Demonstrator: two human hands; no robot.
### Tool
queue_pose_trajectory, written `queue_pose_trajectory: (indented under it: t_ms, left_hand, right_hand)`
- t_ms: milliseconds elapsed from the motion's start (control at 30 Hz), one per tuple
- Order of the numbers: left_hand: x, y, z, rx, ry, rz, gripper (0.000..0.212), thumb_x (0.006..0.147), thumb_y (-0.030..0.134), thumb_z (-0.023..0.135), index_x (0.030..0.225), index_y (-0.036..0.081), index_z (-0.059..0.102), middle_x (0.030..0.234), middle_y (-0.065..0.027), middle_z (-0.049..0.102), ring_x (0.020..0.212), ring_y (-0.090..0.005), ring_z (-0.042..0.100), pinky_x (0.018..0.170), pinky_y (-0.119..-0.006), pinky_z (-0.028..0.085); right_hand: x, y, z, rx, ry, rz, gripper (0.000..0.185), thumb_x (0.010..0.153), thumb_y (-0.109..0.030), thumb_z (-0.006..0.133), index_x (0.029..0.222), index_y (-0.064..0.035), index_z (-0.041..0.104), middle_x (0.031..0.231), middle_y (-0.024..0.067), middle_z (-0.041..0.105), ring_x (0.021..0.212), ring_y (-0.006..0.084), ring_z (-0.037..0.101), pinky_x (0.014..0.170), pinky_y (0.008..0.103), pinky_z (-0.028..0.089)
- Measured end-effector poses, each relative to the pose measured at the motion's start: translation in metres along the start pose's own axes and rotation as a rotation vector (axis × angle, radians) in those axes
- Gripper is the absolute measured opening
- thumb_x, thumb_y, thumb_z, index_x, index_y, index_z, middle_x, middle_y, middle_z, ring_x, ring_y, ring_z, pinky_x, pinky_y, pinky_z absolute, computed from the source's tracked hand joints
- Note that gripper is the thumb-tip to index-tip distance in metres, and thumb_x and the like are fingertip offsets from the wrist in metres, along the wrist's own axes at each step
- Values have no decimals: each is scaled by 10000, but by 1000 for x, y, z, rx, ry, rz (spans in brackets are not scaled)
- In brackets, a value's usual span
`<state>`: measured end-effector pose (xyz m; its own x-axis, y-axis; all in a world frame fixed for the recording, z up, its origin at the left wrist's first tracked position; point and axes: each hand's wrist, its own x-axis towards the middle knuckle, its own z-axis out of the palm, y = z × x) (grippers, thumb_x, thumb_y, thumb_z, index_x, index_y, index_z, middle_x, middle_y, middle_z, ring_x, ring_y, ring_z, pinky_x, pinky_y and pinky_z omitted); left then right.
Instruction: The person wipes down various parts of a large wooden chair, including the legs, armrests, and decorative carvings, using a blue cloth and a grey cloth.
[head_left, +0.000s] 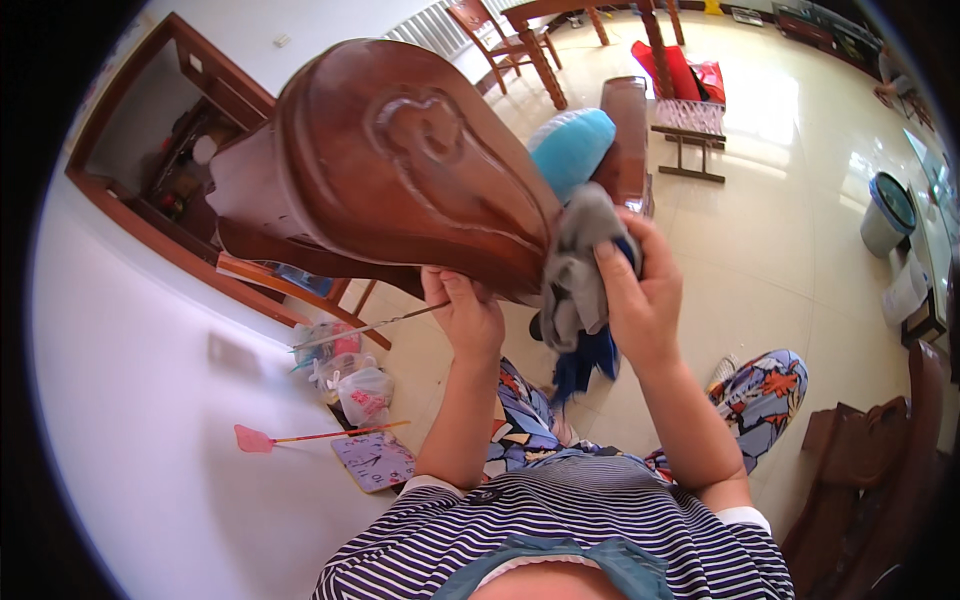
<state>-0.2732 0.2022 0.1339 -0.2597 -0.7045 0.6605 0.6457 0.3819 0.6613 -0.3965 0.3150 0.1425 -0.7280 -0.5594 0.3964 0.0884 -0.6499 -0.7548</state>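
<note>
Before me rises a large carved part of glossy red-brown wooden furniture (435, 157), with a raised curling relief on its face. My left hand (466, 311) grips its lower edge, thumb towards me. A thin rod (367, 328) runs leftward from this hand; whether the fingers hold it or it passes behind cannot be told. In my right hand (646, 289) is a bunched grey cloth (577, 270), pressed to the right end of the carved wood. Dark blue fabric (589, 367) shows under my right fingers and hangs below the grey cloth.
A blue cushion (574, 150) rests on a wooden bench (626, 142) beyond the carving. Plastic bags (365, 394), a pink fly swatter (255, 439) and a clock (373, 459) are by the left wall. Wooden furniture (862, 457) stands at right; a bin (886, 217) is farther off.
</note>
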Motion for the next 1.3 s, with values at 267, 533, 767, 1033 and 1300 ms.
queue_pose_trajectory:
  t_ms: [267,533,767,1033,1300]
  left_hand:
    - [-3,-12,-5,82,-15,-23,382,942,314,431,1227,65,378,1205,-96,463,1030,-160,484,872,-308,402]
    - [-13,0,0,36,-94,-8,424,960,260,380,1331,61,327,1357,-132,379,1213,-225,421,1004,-365,367]
    - [-11,3,0,9,18,-12,365,918,232,518,1209,26,440,1173,-95,543,1065,-182,533,908,-323,434]
    - [-14,6,3,-98,-53,-64,331,913,296,511,1160,80,462,1136,-38,558,980,-132,545,813,-287,465]
    - [-13,-1,7,30,78,-21,388,924,364,465,1179,77,413,1117,-50,538,965,-165,549,835,-316,469]
  right_hand:
    - [40,-57,115,-316,-225,-973,602,731,-147,635,1234,89,406,1270,285,409,1173,441,404,1002,466,313]
    - [-11,33,27,-451,-206,-596,564,783,-62,551,1267,130,334,1313,329,356,1224,467,357,1027,451,298]
    - [35,-74,111,-345,-340,-1019,517,706,-106,627,1177,50,481,1284,266,424,1167,446,425,954,449,366]
    - [69,-41,81,-429,-314,-743,395,855,-110,457,1190,100,452,1253,291,439,1207,411,395,1028,393,288]
    - [-25,70,13,-465,-198,-511,550,803,-31,487,1294,116,288,1334,318,330,1238,451,340,1040,413,267]
